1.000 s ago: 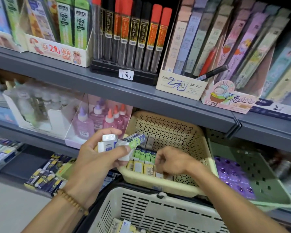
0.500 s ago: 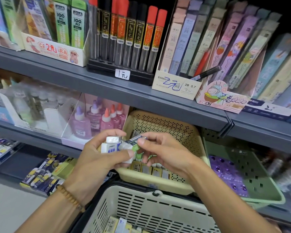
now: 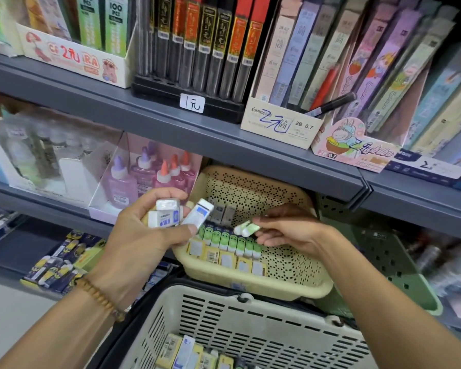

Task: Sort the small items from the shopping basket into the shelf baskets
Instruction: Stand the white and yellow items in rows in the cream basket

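Pinched between thumb and fingertips, two small green-and-white erasers [image 3: 246, 228] sit in the grip of the right hand [image 3: 290, 233], held over the cream shelf basket [image 3: 298, 286] at the centre of the frame. Left of it, the left hand [image 3: 141, 243] curls its grip round a cluster of white erasers with blue labels [image 3: 171, 215], one of them jutting out toward the upper right; a beaded bracelet [image 3: 101, 299] circles that wrist. Inside the cream shelf basket, a row of green erasers [image 3: 229, 242] stands just beneath the right hand's pair, with yellow-wrapped packs [image 3: 224, 258] in front of them and a few grey items [image 3: 222, 214] behind. A green shelf basket [image 3: 389, 262] stands just beside it at right. At the bottom centre, the slatted shopping basket [image 3: 250, 323] holds more small packs [image 3: 189, 352]. Pink glue bottles [image 3: 149, 179] fill a display box at centre left, and lead tubes [image 3: 210, 43] line the upper shelf [image 3: 144, 113].
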The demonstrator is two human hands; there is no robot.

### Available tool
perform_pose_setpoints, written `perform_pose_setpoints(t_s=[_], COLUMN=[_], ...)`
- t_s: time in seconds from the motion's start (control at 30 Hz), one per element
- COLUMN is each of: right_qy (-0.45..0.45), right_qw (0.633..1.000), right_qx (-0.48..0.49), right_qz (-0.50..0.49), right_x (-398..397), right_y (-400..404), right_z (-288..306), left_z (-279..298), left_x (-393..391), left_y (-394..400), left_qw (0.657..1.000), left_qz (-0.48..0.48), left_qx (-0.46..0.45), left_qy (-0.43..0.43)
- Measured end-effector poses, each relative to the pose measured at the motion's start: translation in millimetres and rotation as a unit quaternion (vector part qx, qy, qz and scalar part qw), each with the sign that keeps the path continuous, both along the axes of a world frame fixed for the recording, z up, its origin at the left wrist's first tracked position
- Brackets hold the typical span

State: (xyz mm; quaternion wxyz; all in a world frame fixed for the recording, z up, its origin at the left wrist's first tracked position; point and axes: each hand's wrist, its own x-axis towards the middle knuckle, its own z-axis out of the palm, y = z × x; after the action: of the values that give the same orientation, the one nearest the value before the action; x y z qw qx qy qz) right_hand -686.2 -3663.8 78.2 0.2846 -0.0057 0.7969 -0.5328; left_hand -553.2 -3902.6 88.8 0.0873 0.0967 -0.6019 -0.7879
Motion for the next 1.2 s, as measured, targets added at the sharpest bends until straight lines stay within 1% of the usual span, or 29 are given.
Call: perform_pose_setpoints(t_s=[0.07, 0.1, 0.27, 0.4, 0.5, 0.53, 0.63, 0.73, 0.83, 0.93, 1.1, 1.13, 1.2], right_qy=[-0.020, -0.024, -0.028, 0.006, 0.026, 0.032, 0.049, 0.069, 0.123, 0.154, 0.130, 0.133, 0.168], right_qw=[0.999, 0.999, 0.990, 0.994, 0.998, 0.998, 0.994, 0.990, 0.976, 0.960, 0.969, 0.969, 0.963], right_qx=[-0.020, -0.014, 0.052, 0.037, -0.002, 0.003, 0.075, 0.112, 0.161, 0.201, 0.176, 0.178, 0.191], right_qz=[0.020, 0.036, 0.125, 0.103, 0.058, 0.052, 0.057, 0.054, 0.083, 0.118, 0.115, 0.112, 0.092], right_x=[-8, -13, -30, -32, -33, -33, -30, -25, -22, -23, -20, -20, -16], right_y=[-15, -23, -64, -78, -68, -64, -59, -69, -79, -85, -88, -88, -86], right_z=[-8, -12, -25, -33, -31, -28, -28, -31, -32, -34, -35, -35, -30], left_z=[1, 1, 2, 2, 2, 1, 1, 0, -1, -3, -3, -3, -3], left_x=[0, 1, 1, -2, -2, -1, -1, -2, -2, -2, -2, -2, -2], left_y=[-5, -7, -14, -13, -13, -13, -14, -13, -13, -14, -14, -14, -12], left_qw=[1.000, 1.000, 0.999, 0.999, 0.999, 0.999, 0.999, 0.999, 0.999, 0.999, 0.999, 1.000, 1.000], left_qz=[0.012, 0.019, 0.041, 0.039, 0.031, 0.030, 0.029, 0.026, 0.019, 0.018, 0.020, 0.020, 0.024], left_qx=[0.002, 0.003, 0.000, -0.002, 0.001, 0.001, 0.001, 0.007, 0.009, 0.012, 0.007, 0.005, -0.002], left_qy=[0.003, 0.006, 0.019, 0.017, 0.017, 0.017, 0.019, 0.022, 0.025, 0.026, 0.025, 0.023, 0.016])
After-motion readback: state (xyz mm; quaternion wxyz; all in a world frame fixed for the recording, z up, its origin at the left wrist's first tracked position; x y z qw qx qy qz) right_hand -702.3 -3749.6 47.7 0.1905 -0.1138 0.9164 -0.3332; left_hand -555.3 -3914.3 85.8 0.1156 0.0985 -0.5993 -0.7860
